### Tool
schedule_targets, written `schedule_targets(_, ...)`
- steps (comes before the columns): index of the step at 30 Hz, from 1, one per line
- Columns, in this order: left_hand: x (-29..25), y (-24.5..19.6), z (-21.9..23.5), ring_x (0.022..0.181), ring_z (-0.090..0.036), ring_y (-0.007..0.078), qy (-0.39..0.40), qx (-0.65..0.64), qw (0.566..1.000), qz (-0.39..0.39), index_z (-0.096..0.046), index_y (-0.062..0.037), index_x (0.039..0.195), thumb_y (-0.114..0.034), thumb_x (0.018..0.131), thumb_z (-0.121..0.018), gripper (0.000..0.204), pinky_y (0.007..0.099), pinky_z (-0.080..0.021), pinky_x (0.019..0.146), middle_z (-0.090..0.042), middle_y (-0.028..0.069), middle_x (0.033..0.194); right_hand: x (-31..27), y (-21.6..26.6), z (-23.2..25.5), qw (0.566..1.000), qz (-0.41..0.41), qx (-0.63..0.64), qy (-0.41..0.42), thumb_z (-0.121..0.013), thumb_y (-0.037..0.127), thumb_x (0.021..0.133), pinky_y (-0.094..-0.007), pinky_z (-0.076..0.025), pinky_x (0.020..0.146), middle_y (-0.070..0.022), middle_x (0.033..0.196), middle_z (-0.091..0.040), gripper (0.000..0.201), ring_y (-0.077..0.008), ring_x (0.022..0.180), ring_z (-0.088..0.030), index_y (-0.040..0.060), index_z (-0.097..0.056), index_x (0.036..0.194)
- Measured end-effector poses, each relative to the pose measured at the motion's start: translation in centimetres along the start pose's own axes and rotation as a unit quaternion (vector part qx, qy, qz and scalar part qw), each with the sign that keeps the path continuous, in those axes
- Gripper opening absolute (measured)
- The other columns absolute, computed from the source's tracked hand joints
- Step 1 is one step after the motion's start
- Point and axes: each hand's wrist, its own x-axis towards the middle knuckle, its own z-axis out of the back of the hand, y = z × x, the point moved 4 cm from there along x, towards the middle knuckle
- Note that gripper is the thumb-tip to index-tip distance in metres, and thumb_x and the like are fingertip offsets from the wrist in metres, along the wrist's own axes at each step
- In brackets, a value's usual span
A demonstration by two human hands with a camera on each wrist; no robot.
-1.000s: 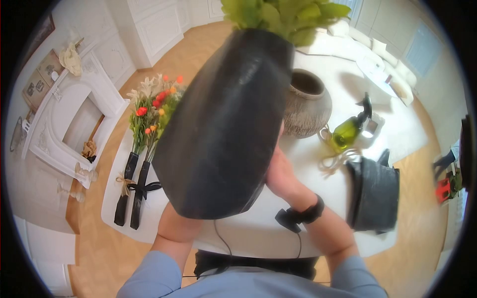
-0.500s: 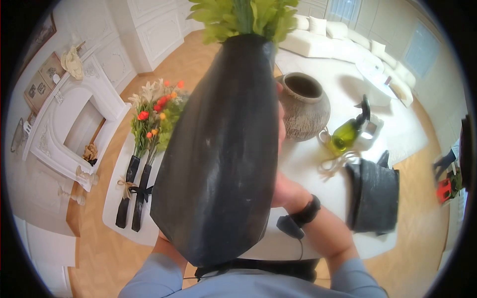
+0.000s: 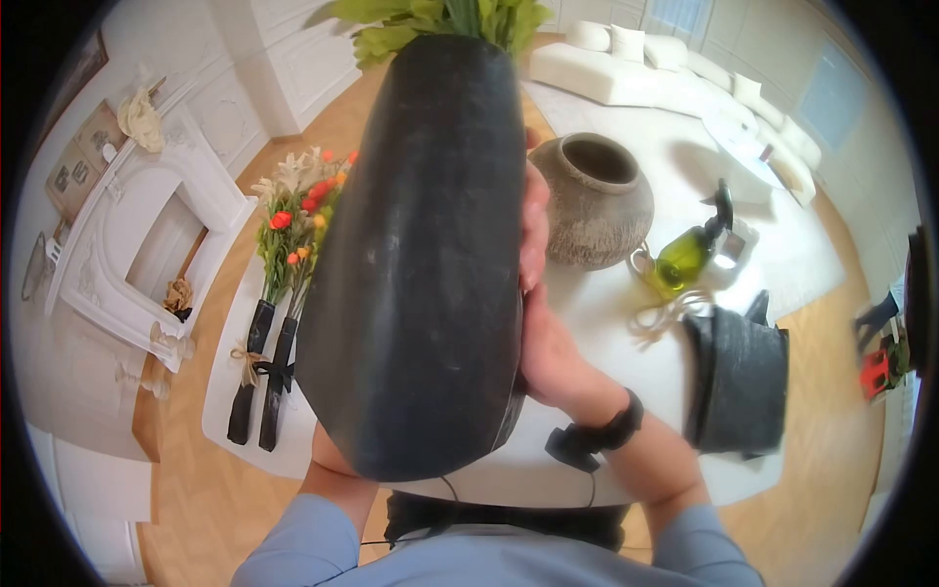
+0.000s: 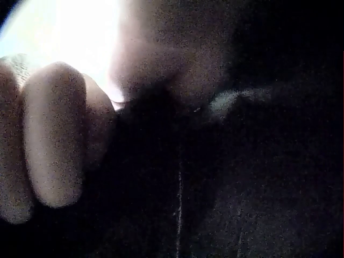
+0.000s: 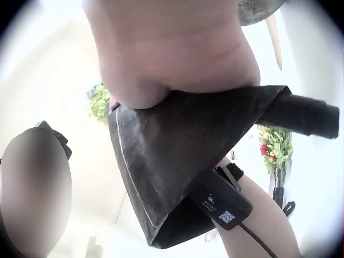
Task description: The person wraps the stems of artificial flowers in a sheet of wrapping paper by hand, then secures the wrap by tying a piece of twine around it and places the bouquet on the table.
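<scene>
A bouquet in a wide black wrap (image 3: 421, 254) is held up in front of the body, with green leaves (image 3: 391, 34) showing at its top. My left hand (image 4: 54, 140) reaches round behind the wrap, its curled fingertips against the dark surface; most of it is hidden in the head view. Low on the wrap's right side, my right hand (image 3: 558, 352) grips it, thumb side along the edge. The right wrist view shows the heel of that hand pressed on the wrap (image 5: 177, 134), whose lower edge flares open.
A brown clay pot (image 3: 599, 225) stands on the white table (image 3: 616, 470) behind the bouquet. Rightward lie a green spray bottle (image 3: 685, 262), beige cord (image 3: 665, 318) and folded black sheets (image 3: 738, 382). Flower bunches with black-wrapped stems (image 3: 281, 382) lie at left.
The wrapped bouquet's top has swung left, uncovering more of the clay pot. Its lower end dipped towards the body, then rose partway. More fingers now show along its right edge.
</scene>
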Motion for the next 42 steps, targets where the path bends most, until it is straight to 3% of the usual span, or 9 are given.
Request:
schedule_targets(5,1.3,0.4,-3.5,0.083,-0.059,0.0278,-0.057,-0.037,0.997,-0.029,-0.037,-0.0008,0.146,-0.03,0.099,-0.061,0.06,0.0415,-0.051,0.075,-0.054,0.0159,0.102,0.2,-2.1,-0.2,0.959,-0.045,0.232,0.155,-0.009,0.053,0.106,-0.0364,-0.043,0.112,-0.0166,0.146,-0.048,0.074,-0.0208,0.132,-0.05,-0.0028,-0.027,0.151)
schedule_targets(9,2.6,-0.2,-0.8,0.084,-0.06,0.0269,-0.077,-0.011,0.997,-0.018,-0.038,-0.0009,0.145,-0.029,0.099,-0.061,0.059,0.0408,-0.051,0.076,-0.055,0.0154,0.103,0.2,-3.5,0.0,0.944,-0.136,0.268,0.137,-0.009,0.053,0.106,-0.0369,-0.041,0.115,-0.0167,0.149,-0.044,0.073,-0.0211,0.136,-0.047,-0.0009,-0.024,0.152)
schedule_targets(11,1.6,-0.7,-0.8,0.084,-0.06,0.0264,-0.086,0.002,0.996,-0.012,-0.039,-0.001,0.145,-0.028,0.099,-0.061,0.058,0.0404,-0.051,0.076,-0.055,0.0151,0.103,0.1,-1.7,0.6,0.996,0.036,-0.029,0.082,-0.016,0.051,0.108,-0.0347,-0.046,0.107,-0.0135,0.141,-0.052,0.069,-0.0165,0.128,-0.052,-0.0023,-0.033,0.149)
schedule_targets(12,0.8,-0.9,-1.2,0.085,-0.06,0.0262,-0.091,0.008,0.996,-0.009,-0.039,-0.001,0.145,-0.028,0.099,-0.061,0.058,0.0402,-0.05,0.076,-0.055,0.015,0.103,0.4,-1.7,1.1,0.995,0.037,-0.03,0.082,-0.016,0.051,0.108,-0.0347,-0.046,0.107,-0.0135,0.141,-0.052,0.069,-0.0165,0.128,-0.052,-0.0023,-0.033,0.149)
schedule_targets(14,-1.3,-0.9,-2.6,0.085,-0.06,0.0257,-0.1,0.021,0.995,-0.003,-0.039,-0.0011,0.145,-0.027,0.099,-0.061,0.057,0.0398,-0.05,0.077,-0.055,0.0147,0.104,1.1,-2.3,2.6,0.995,-0.057,-0.058,0.061,-0.043,0.029,0.108,-0.0306,-0.052,0.091,-0.0125,0.131,-0.057,0.041,-0.0156,0.111,-0.059,-0.0003,-0.05,0.136)
schedule_targets(17,-3.4,-0.8,-3.7,0.086,-0.06,0.025,-0.115,0.041,0.993,0.004,-0.04,-0.0011,0.144,-0.027,0.099,-0.061,0.056,0.0393,-0.05,0.077,-0.056,0.0143,0.104,0.9,-2.1,1.8,0.999,0.005,0.034,-0.037,-0.03,0.043,0.111,-0.0279,-0.048,0.081,-0.0019,0.103,-0.065,0.058,-0.007,0.094,-0.054,-0.005,-0.062,0.116)
schedule_targets(21,-3.1,-0.6,-2.2,0.087,-0.06,0.0241,-0.136,0.065,0.988,0.016,-0.041,-0.0012,0.143,-0.026,0.099,-0.062,0.055,0.0385,-0.05,0.078,-0.056,0.0138,0.105,0.4,-1.3,1.1,0.992,0.11,-0.007,-0.059,-0.03,0.039,0.111,-0.0241,-0.048,0.073,-0.001,0.091,-0.066,0.055,-0.0059,0.082,-0.056,-0.0032,-0.063,0.104)
schedule_targets(28,-3.5,0.3,-0.9,0.09,-0.06,0.0224,-0.168,0.107,0.979,0.038,-0.043,-0.0014,0.142,-0.024,0.099,-0.062,0.052,0.0372,-0.05,0.079,-0.057,0.0129,0.107,0.7,-1.5,2.1,0.994,0.077,-0.056,-0.057,-0.026,0.044,0.111,-0.0245,-0.048,0.07,-0.0005,0.087,-0.066,0.061,-0.006,0.078,-0.055,-0.0038,-0.063,0.101)
schedule_targets(42,-6.2,1.4,0.0,0.094,-0.06,0.0192,-0.182,0.211,0.957,0.085,-0.046,-0.0017,0.14,-0.02,0.099,-0.063,0.048,0.0346,-0.05,0.081,-0.059,0.0111,0.109,4.1,-8.3,6.6,0.961,0.231,-0.144,-0.039,-0.03,0.045,0.109,-0.0269,-0.049,0.078,-0.0019,0.091,-0.067,0.058,-0.0098,0.085,-0.059,-0.0022,-0.062,0.099)
